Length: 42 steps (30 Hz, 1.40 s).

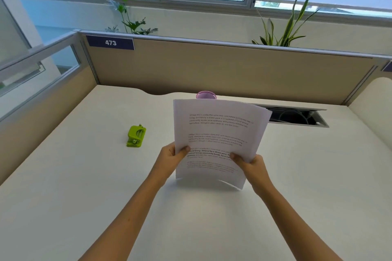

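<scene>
I hold a thin stack of printed white paper [218, 133] upright above the white desk [84, 186], its lower edge near or on the surface. My left hand [172, 155] grips the stack's left edge, thumb on the front. At the right edge my right hand [249, 162] grips it the same way. The sheets bow slightly toward me. A green hole punch [136, 136] lies on the desk to the left, apart from both hands.
A pink mesh cup [206, 94] stands behind the paper, mostly hidden. An open cable slot [297, 116] is cut into the desk at back right. Tan partition walls [212, 70] close the desk at the back and left.
</scene>
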Available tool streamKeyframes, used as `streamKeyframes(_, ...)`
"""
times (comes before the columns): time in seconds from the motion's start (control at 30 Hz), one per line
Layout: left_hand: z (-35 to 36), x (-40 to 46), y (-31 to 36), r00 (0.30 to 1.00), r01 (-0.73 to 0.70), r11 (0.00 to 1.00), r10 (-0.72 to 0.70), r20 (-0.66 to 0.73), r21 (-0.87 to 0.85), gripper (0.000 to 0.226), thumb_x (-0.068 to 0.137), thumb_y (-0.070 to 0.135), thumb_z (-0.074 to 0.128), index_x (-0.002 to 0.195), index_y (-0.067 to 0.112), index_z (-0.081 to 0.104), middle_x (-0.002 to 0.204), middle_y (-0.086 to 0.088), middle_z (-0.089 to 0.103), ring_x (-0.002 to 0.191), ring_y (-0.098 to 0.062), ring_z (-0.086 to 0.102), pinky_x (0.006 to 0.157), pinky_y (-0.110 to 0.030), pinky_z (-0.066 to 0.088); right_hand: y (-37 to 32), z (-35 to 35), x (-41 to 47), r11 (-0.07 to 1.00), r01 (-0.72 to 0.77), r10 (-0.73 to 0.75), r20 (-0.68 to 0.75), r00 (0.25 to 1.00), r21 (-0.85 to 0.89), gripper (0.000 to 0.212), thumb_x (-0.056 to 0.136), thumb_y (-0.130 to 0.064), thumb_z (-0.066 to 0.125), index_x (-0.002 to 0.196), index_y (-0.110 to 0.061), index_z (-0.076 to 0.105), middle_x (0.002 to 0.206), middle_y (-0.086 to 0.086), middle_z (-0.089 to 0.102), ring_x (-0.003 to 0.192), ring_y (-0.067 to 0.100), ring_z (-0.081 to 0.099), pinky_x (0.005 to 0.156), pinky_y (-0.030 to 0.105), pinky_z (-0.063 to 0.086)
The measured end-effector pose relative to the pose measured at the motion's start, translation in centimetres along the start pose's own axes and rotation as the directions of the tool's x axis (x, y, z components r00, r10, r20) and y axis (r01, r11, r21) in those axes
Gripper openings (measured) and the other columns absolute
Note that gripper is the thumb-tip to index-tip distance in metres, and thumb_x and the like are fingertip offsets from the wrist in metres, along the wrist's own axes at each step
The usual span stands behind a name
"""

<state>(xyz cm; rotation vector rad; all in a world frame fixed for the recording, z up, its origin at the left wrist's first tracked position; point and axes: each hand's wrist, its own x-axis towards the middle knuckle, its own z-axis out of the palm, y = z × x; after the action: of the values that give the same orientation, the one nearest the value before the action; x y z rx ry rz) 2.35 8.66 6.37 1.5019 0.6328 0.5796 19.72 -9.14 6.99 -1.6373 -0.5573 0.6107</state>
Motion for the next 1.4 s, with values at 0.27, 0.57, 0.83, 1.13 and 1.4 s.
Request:
streamKeyframes(0.27,-2.4,2.3,7.3,0.856,-0.239,0.659,0.490,-0.165,0.713,0.106,0.076,0.047,0.071,0.150,0.028,-0.003,0.161,0.004,-0.005,0.148,-0.022,-0.005,0.114,-0.042,0.005,-6.2,-3.2,3.2,0.770,0.220,-0.132,0.187,0.973,-0.599,0.016,0.083,-0.021,0.071,0.089,-0.007,0.074,0.083,0.009,0.070,0.074,0.026,0.064,0.063,0.031,0.050)
streamKeyframes(0.57,-2.7,3.2,11.1,0.924,-0.159,0.781,-0.097,0.369,0.604,0.011,0.088,0.039,0.060,0.098,0.038,0.066,0.090,0.012,0.068,0.086,-0.016,0.065,0.063,-0.023,0.048,-12.9,-2.6,3.2,0.445,0.484,-0.106,0.493,0.864,-0.753,0.011,0.083,-0.021,0.068,0.087,-0.013,0.075,0.079,0.001,0.072,0.077,0.018,0.064,0.069,0.029,0.048)
streamKeyframes(0.83,-5.9,3.3,8.6,0.960,-0.054,0.972,-0.013,0.280,0.230,0.021,0.074,0.044,0.067,0.094,0.046,0.068,0.092,0.010,0.073,0.086,-0.015,0.070,0.068,-0.030,0.057,-12.3,-8.8,5.5,0.743,0.311,-0.235,0.204,0.950,-0.592,0.037,0.071,-0.030,0.081,0.105,-0.022,0.067,0.090,0.002,0.073,0.077,0.019,0.069,0.068,0.031,0.057)
streamKeyframes(1.13,-5.4,3.0,6.4,0.983,0.043,0.999,-0.044,0.179,0.014,0.023,0.077,0.034,0.072,0.100,0.035,0.068,0.092,0.004,0.074,0.088,-0.023,0.070,0.064,-0.033,0.059,-6.9,-7.8,4.5,0.993,0.031,-0.073,0.392,0.917,0.113,0.037,0.072,-0.028,0.079,0.107,-0.015,0.071,0.110,0.012,0.072,0.101,0.032,0.069,0.073,0.035,0.058)
streamKeyframes(1.4,-2.8,2.2,3.4,0.994,-0.033,0.999,0.032,-0.100,-0.012,0.012,0.071,0.043,0.071,0.083,0.040,0.072,0.082,0.012,0.075,0.082,-0.016,0.071,0.066,-0.029,0.058,-3.9,-3.7,2.0,0.980,0.171,-0.174,0.020,0.985,0.098,0.022,0.080,-0.021,0.069,0.101,-0.012,0.070,0.097,0.007,0.075,0.086,0.026,0.071,0.072,0.040,0.060)
